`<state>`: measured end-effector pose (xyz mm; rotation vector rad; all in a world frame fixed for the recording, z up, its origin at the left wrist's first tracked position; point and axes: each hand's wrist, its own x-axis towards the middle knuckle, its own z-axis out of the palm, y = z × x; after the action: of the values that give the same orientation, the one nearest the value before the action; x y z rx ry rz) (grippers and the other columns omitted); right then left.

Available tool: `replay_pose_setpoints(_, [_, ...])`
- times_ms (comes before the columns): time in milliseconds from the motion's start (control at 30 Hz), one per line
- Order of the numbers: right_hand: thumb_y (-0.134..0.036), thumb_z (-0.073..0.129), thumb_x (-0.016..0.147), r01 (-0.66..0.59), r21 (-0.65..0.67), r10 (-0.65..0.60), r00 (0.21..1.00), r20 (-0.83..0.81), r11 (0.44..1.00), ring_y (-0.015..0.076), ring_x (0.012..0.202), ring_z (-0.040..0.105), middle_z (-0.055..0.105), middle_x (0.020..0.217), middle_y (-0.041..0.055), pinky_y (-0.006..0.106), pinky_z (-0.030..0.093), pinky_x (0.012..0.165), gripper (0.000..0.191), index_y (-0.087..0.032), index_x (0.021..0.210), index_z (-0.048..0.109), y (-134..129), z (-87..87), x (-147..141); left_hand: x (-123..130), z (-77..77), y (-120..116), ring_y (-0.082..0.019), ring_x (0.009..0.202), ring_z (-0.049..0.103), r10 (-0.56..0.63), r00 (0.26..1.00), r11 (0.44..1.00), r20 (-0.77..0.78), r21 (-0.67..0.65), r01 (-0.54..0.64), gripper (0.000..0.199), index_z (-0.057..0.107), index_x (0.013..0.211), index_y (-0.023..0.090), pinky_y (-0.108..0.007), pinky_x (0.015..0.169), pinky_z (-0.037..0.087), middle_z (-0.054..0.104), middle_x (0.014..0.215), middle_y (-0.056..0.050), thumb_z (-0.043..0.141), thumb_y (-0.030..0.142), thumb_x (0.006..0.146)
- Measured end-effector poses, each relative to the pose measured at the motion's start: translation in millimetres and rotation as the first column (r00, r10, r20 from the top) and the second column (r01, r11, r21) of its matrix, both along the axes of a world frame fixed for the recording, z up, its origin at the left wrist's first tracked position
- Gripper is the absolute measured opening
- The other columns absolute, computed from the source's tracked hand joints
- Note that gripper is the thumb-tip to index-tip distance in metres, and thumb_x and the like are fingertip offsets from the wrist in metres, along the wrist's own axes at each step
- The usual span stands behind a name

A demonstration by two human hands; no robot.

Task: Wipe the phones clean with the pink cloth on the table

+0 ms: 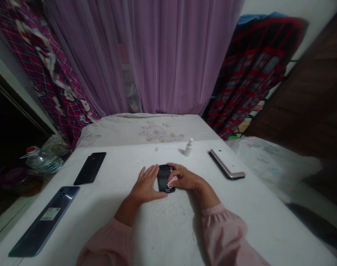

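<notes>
A small black phone (pixel 164 177) lies on the white tabletop in front of me. My left hand (pixel 147 187) rests along its left side, fingers spread, the thumb stretched past the phone's near edge. On the right, my right hand (pixel 185 177) has its fingers closed on a pink cloth (pixel 172 181), which is pressed against the phone's right part. Part of the phone is hidden under the right fingers. Beyond the hands, a small white spray bottle (pixel 188 147) stands upright, and a small grey square (pixel 156 149) lies left of it.
Black phones (pixel 90 168) lie at the left, with a larger dark blue phone (pixel 46 220) nearer me. A stack of phones (pixel 227 163), white on top, sits at the right. Past the table's left edge is a large clear bottle (pixel 42 159); purple curtains (pixel 168 55) hang behind.
</notes>
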<state>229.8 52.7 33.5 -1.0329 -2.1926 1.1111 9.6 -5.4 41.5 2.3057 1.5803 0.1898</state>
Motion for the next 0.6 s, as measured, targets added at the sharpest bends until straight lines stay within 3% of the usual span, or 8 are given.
replay_pose_setpoints(100, [-0.032, 0.083, 0.063, -0.066, -0.050, 0.067, 0.997, 0.026, 0.997, 0.0287, 0.133, 0.044, 0.050, 0.142, 0.0054, 0.044, 0.036, 0.109, 0.017, -0.027, 0.079, 0.079, -2, 4.7, 1, 0, 0.1, 0, -0.031, 0.147, 0.018, -0.003, 1.000, 1.000, -0.003, 0.002, 0.003, 0.107, 0.019, 0.151, 0.012, -0.050, 0.120, 0.006, 0.023, 0.158, -0.018, 0.065, 0.063, 0.069])
replay_pose_setpoints(233, [-0.031, 0.079, 0.068, -0.007, -0.004, 0.007, 1.000, 0.012, 1.000, 0.0273, 0.132, 0.045, 0.060, 0.128, 0.0067, 0.043, 0.036, 0.108, 0.014, -0.026, 0.081, 0.078, -1, 3.3, -4, 1, 0.6, 0, -0.030, 0.147, 0.017, -0.002, 1.000, 1.000, -0.005, -0.003, 0.002, 0.106, 0.019, 0.151, 0.011, -0.050, 0.120, 0.005, 0.023, 0.158, -0.019, 0.064, 0.063, 0.070])
replay_pose_setpoints(433, [-0.028, 0.072, 0.076, 0.202, 0.133, -0.200, 0.979, -0.024, 0.970, 0.0207, 0.104, 0.063, 0.069, 0.102, 0.0046, 0.035, 0.045, 0.095, 0.008, -0.024, 0.083, 0.075, 2, -3.8, -20, 1, -0.7, 1, -0.030, 0.147, 0.019, -0.006, 1.000, 1.000, 0.004, 0.006, 0.006, 0.105, 0.020, 0.151, 0.012, -0.051, 0.119, 0.006, 0.024, 0.158, -0.019, 0.065, 0.063, 0.070])
replay_pose_setpoints(600, [-0.033, 0.066, 0.081, 0.339, 0.165, -0.338, 0.941, -0.034, 0.926, 0.0170, 0.080, 0.066, 0.072, 0.085, 0.0024, 0.029, 0.049, 0.078, 0.013, -0.023, 0.085, 0.074, 5, -5.6, -29, 0, -3.8, 0, -0.031, 0.147, 0.019, -0.010, 1.000, 1.000, 0.009, 0.017, 0.009, 0.107, 0.018, 0.151, 0.014, -0.051, 0.119, 0.005, 0.025, 0.158, -0.018, 0.066, 0.063, 0.070])
